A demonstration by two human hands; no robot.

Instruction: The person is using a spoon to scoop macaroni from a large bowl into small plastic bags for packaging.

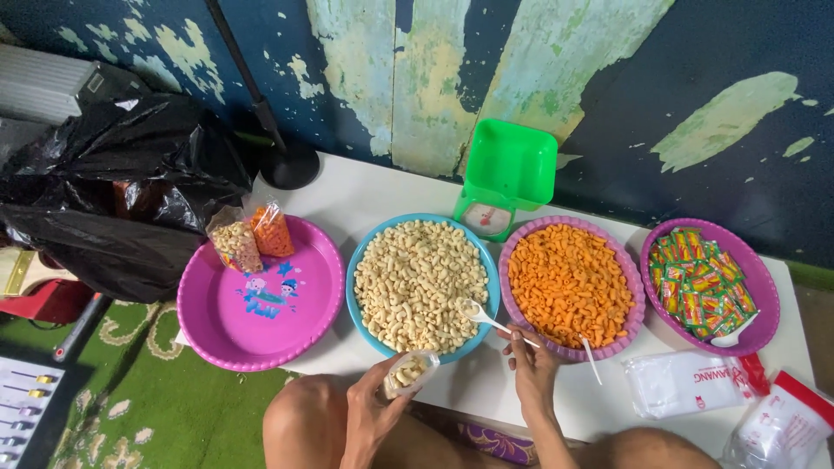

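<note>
The left hand (369, 408) is closed around a small clear plastic bag (410, 372), holding its mouth open; a few pale pieces already lie inside. The bag sits at about six o'clock from the blue bowl (359, 260), just off its near rim, above the white table (365, 195).

The right hand (530, 365) pinches the handle of a white plastic spoon (486, 318) between fingers and thumb. The spoon's head rests in the pale macaroni-shaped snacks (421, 282) at roughly four o'clock inside the blue bowl, and it seems to carry a small load, though at this distance that is hard to make out.

At three o'clock from the blue bowl, touching it, stands a purple bowl (638, 291) full of orange snacks (566, 282), with a second white spoon (590, 358) leaning over its near rim. Further toward three o'clock a second purple bowl (769, 300) holds small green and red sachets (699, 282) and a white scoop (734, 334). At nine o'clock from the blue bowl lies a pink tray (321, 295) with a cartoon print, bearing two filled bags (252, 236), one pale and one orange, at its far edge. A green kitchen scale (508, 174) stands at twelve o'clock, behind the two middle bowls. A black plastic sack (113, 191) lies beyond the pink tray, and packets of clear bags (686, 382) rest near the right hand at three o'clock.
</note>
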